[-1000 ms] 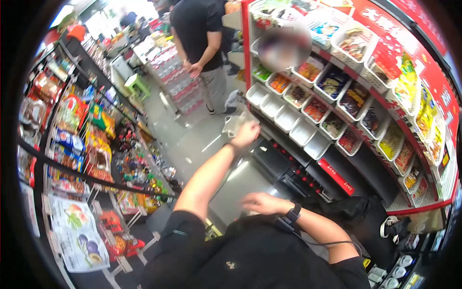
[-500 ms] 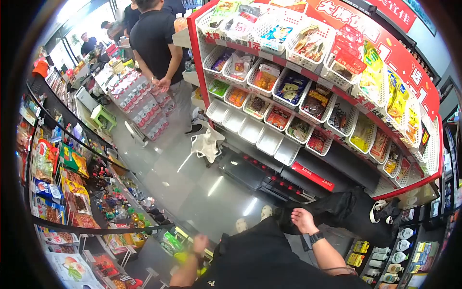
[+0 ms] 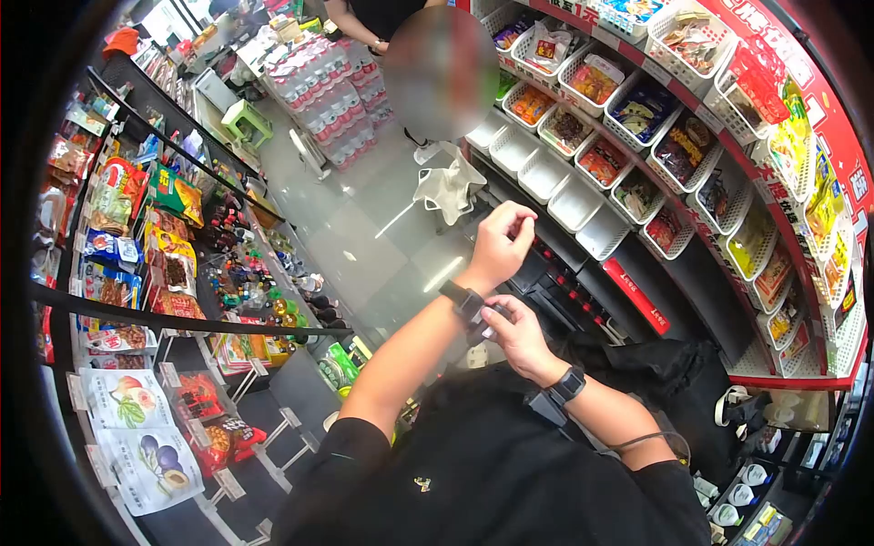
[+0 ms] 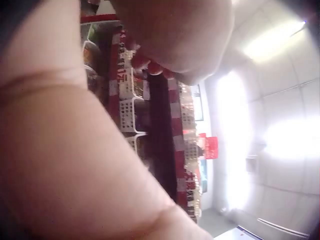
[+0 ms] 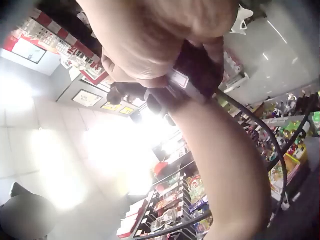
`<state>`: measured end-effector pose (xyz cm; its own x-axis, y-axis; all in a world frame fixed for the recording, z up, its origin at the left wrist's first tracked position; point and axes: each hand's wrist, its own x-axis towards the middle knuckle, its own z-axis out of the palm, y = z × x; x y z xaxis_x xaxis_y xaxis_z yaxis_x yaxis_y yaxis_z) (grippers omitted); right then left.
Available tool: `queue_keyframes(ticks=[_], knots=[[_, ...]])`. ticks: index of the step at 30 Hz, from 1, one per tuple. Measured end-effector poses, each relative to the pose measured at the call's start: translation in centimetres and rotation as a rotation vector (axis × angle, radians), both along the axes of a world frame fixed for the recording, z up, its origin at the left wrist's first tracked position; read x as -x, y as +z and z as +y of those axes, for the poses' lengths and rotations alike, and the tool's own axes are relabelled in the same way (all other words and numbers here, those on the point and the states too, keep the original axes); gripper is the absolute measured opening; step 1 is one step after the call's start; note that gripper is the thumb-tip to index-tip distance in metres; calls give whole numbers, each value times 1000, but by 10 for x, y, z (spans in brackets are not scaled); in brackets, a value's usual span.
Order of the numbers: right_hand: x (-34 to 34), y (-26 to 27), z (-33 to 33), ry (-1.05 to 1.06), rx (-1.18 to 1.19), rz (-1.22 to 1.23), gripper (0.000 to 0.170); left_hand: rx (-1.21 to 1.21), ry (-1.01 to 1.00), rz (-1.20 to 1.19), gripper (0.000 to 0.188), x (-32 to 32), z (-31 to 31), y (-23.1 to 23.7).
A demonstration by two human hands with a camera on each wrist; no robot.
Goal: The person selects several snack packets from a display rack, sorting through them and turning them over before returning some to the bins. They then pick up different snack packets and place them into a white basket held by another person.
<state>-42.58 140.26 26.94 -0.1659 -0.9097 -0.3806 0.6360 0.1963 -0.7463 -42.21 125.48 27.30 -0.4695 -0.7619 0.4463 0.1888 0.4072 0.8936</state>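
My left hand (image 3: 499, 244) is held out in front of me, fingers loosely curled with nothing in them. Around its wrist sits a black strapped wrist device (image 3: 466, 298). The fingers and thumb of my right hand (image 3: 519, 338) grip this device from the near side. In the right wrist view, the hand wraps over the dark device, which has a small pale label. The right wrist carries a black band (image 3: 569, 385) of its own. The left wrist view shows mostly bare forearm (image 4: 75, 150) and part of a hand.
A red-trimmed rack with white snack baskets (image 3: 575, 204) rises on the right. Packaged snacks (image 3: 171, 264) line shelves on the left. Ahead on the floor is a white stool-like item (image 3: 448, 189), near stacked bottle packs (image 3: 319, 96) and a standing person. A cable runs along my right arm.
My hands were apart in both earlier frames, the left stretched forward and then lowered. Now the left arm is raised again and the right hand has taken hold of its wrist device.
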Motion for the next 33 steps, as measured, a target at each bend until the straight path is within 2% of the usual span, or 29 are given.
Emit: queue_keyframes(ticks=[2,3,6,8,9,11,13,14,15,16,17,20,22,23,26,30,33], knots=[[2,1,2,-20,-17,146,26,375,11,-71,5,-2,-1,6],[4,1,3,-32,-27,220,26,305,-3,-46,5,0,2,8],[4,-18,8,-52,43,202,26,62,-48,-7,5,5,16,11],[3,-23,12,-38,26,222,30,-201,-157,51,5,12,20,2],[6,-26,14,-6,58,147,31,-331,-209,79,6,15,21,-1],[13,-32,18,57,125,-5,32,-428,-289,103,6,14,29,2],[23,-17,19,133,272,-484,40,-466,-397,105,7,8,40,24],[30,-35,17,170,205,-533,44,-522,-474,135,8,6,49,35],[32,-31,11,201,135,-583,49,-581,-555,162,8,3,62,45],[34,-23,11,296,42,-454,53,-616,-654,155,8,0,74,52],[35,-31,13,363,96,-327,45,-648,-754,148,9,-3,85,59],[41,-72,24,438,443,-176,30,-697,-1001,118,9,-13,118,68],[29,-75,9,655,566,-227,28,-695,-1141,106,10,-16,131,65],[28,-67,9,698,613,-266,29,-705,-1199,111,11,-15,136,63],[29,-48,8,798,716,-339,29,-588,-1281,70,11,-17,144,63],[35,-39,11,735,791,-239,28,-692,-1287,-2,15,-23,143,66],[34,-45,14,736,724,-266,29,-778,-1318,-7,14,-20,139,62]])
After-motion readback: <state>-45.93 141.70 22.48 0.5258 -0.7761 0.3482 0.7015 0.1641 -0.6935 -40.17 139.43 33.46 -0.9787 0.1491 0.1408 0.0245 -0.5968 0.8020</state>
